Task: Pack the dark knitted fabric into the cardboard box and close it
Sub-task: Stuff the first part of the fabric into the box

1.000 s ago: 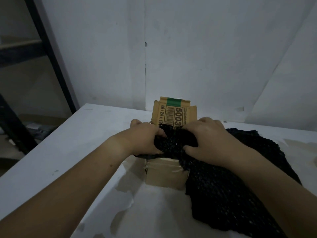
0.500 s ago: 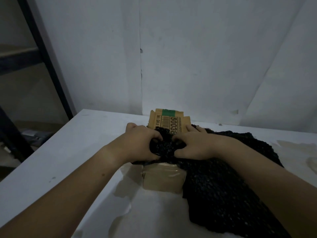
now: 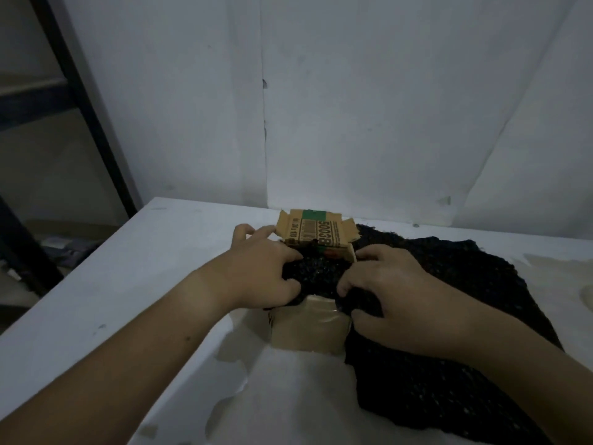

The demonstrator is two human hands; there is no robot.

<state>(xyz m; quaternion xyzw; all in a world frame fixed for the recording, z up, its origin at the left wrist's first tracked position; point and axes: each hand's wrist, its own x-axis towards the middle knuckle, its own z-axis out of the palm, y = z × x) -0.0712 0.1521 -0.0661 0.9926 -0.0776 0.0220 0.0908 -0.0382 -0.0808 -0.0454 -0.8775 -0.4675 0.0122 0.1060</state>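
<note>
A small cardboard box (image 3: pixel 308 329) stands open on the white table (image 3: pixel 134 284), its printed back flap upright at the far side. Part of the dark knitted fabric (image 3: pixel 449 316) is bunched in the box's mouth; most of it trails over the right rim and lies spread on the table. My left hand (image 3: pixel 260 271) grips the bunched fabric at the box's left side, its fingers curled. My right hand (image 3: pixel 398 293) grips the fabric at the box's right front corner, fingers dug into the knit.
A white wall rises just behind the table's far edge. The table's left edge drops off toward a dark metal shelf frame (image 3: pixel 93 117) and clutter on the floor. Peeled patches mark the table top in front of the box.
My right hand has pulled back from the middle of the box to its right front corner. More of the back flap shows. The left hand stays in the fabric.
</note>
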